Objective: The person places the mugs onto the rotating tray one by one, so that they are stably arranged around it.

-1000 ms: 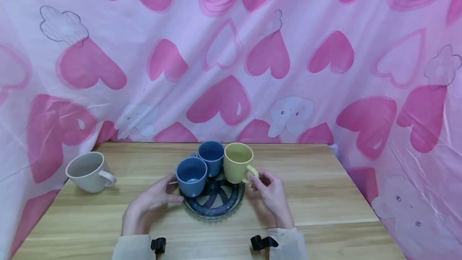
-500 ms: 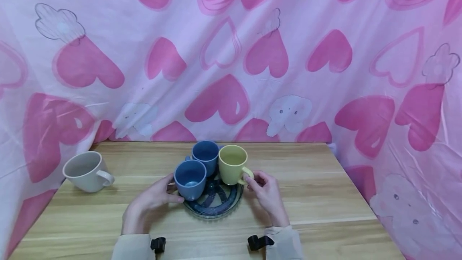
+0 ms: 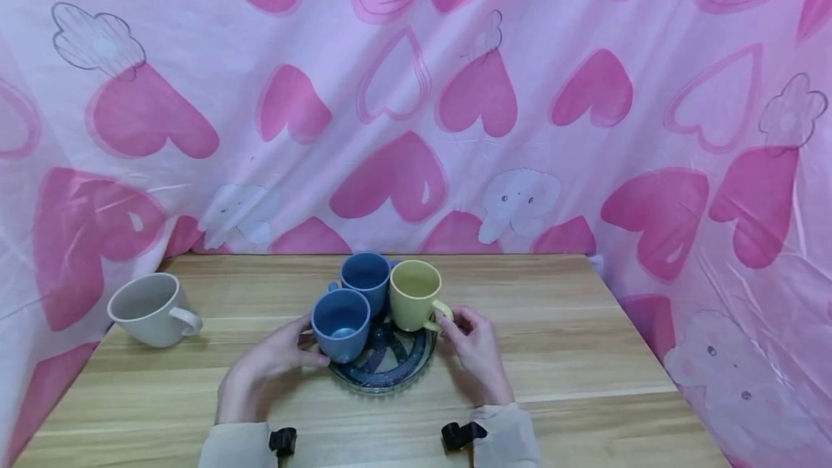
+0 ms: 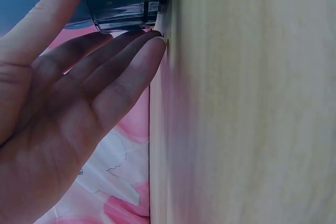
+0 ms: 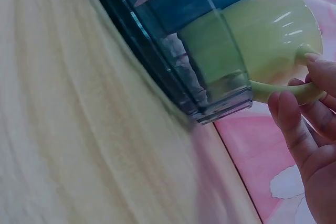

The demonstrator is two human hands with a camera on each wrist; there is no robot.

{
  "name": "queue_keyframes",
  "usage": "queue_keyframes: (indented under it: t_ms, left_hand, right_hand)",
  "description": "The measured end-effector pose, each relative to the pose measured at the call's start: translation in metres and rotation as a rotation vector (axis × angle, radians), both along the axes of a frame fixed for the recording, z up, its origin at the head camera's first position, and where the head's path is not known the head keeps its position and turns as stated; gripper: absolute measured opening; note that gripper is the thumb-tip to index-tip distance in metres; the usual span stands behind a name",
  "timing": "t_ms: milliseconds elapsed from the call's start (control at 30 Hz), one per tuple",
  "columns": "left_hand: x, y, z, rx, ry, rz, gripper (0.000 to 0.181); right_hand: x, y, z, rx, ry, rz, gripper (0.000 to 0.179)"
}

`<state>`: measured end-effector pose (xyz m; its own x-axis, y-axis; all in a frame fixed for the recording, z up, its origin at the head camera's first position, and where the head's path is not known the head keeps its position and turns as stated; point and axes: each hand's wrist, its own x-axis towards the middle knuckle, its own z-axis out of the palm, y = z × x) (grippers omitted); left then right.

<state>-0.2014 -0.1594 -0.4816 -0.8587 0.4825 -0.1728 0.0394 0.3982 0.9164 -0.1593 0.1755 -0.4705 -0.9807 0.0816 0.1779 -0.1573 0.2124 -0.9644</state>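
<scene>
Left hand (image 3: 276, 351): at left side of the glass tray (image 3: 383, 383), thumb spread apart, four fingers (image 4: 123, 88) extended and close together; finger ends at the tray's edge, contact unclear. Right hand (image 3: 479, 352): just beside the tray's right side, thumb and fingers curled in a pinch. Both wrists nearer the body than the tray. Forearms in pale sleeves (image 3: 239, 446), a black strap (image 3: 283, 441) at each cuff.

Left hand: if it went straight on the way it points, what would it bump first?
The left hand would likely meet the glass dish first; whether they touch now is unclear.
</scene>
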Motion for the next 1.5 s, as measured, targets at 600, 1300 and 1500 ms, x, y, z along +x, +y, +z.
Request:
queue_keyframes:
  t_ms: [600,1300,1500]
  left_hand:
    - [-0.001,-0.001,0.001,0.002,-0.031,-0.024,0.1]
    - [-0.001,-0.006,-0.002,0.006,-0.004,-0.053,0.101]
    - [-0.001,-0.007,-0.003,0.031,-0.021,-0.051,0.099]
  right_hand:
    - [-0.026,0.001,-0.036,0.058,0.027,-0.104,0.016]
    - [-0.032,-0.005,-0.022,-0.201,-0.079,-0.03,0.028]
    - [-0.039,-0.001,-0.036,-0.2,-0.079,-0.04,0.032]
